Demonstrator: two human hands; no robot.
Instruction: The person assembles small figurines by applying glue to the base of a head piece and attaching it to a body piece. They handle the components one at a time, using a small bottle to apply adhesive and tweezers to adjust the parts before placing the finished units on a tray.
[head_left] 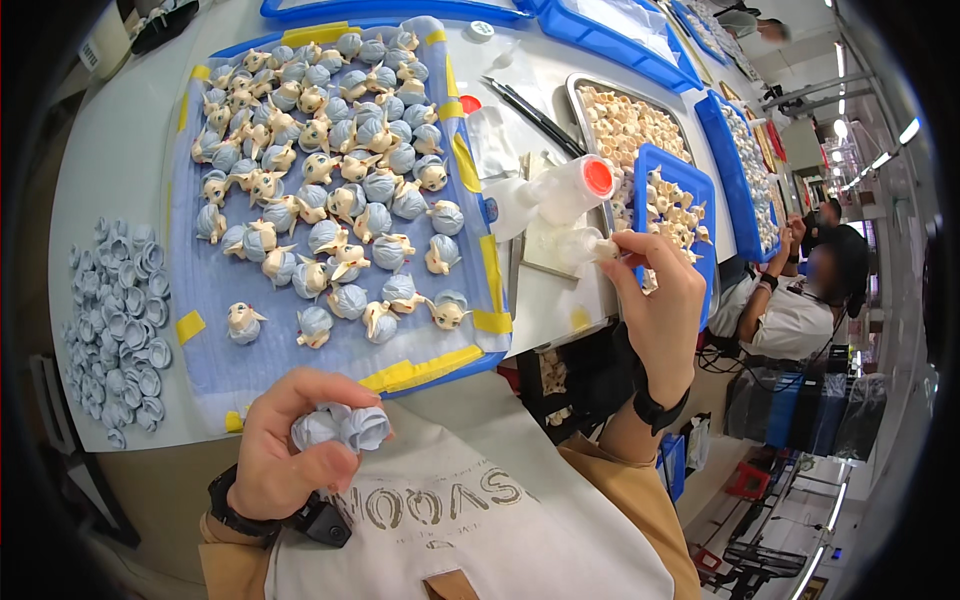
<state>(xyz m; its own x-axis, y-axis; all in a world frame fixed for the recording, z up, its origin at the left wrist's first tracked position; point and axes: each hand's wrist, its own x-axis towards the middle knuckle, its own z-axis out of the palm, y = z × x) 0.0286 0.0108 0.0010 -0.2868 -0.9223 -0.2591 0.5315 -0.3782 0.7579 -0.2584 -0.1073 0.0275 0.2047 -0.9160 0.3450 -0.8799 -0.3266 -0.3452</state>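
Observation:
My left hand (pixel 285 450) is closed around pale blue doll-hair pieces (pixel 345 428), held over my lap below the tray's near edge. Farther to the right, my right hand (pixel 660 295) pinches a small cream-coloured piece (pixel 606 250) between thumb and fingertips. That piece is at the mouth of a small clear cup (pixel 575 247); its exact shape is too small to make out. Beside this hand, a blue tray (pixel 706 185) holds cream doll-face parts with pointed ears (pixel 672 205). On a large cloth-lined blue tray (pixel 190 270) lie many blue-haired doll heads (pixel 340 300).
Loose blue hair pieces (pixel 118 320) are heaped at the table's left. A metal tray (pixel 578 90) of cream parts stands behind clear bottles, one with a red cap (pixel 598 177). Black pens (pixel 535 115) lie nearby. More blue bins (pixel 735 180) line the right side, where another person (pixel 795 310) sits.

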